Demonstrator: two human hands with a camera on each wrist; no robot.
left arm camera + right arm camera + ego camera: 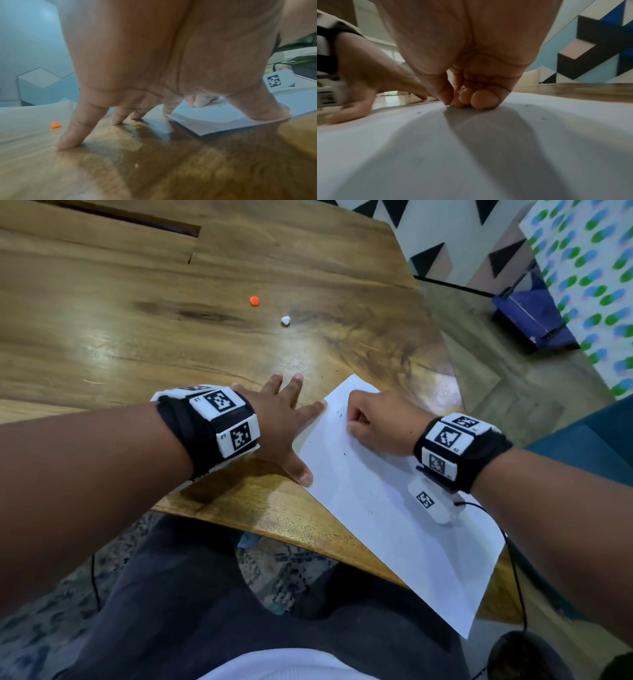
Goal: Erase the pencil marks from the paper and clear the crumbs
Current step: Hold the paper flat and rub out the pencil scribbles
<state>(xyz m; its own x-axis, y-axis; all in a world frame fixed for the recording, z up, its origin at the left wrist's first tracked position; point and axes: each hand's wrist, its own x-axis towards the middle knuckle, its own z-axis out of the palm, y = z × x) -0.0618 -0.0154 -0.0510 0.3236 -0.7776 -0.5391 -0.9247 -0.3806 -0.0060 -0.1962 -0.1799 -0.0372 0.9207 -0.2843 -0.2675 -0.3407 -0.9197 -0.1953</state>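
Note:
A white sheet of paper [394,525] lies askew over the near table edge, with small dark crumbs [344,455] scattered on it. My left hand [291,419] is spread flat, its thumb and index finger pressing the sheet's left edge [205,121] and the other fingers on the wood. My right hand [356,419] is curled on the upper part of the paper. In the right wrist view its thumb and fingertips [457,102] pinch together against the sheet [471,148] round a tiny grey eraser tip, almost wholly hidden. Specks [544,118] lie beside it.
On the wooden table [137,337], beyond my hands, lie a small orange bit [254,300] and a small white bit [286,320]. The table's right edge drops to the floor, where a blue object [527,309] stands. My lap is below the near edge.

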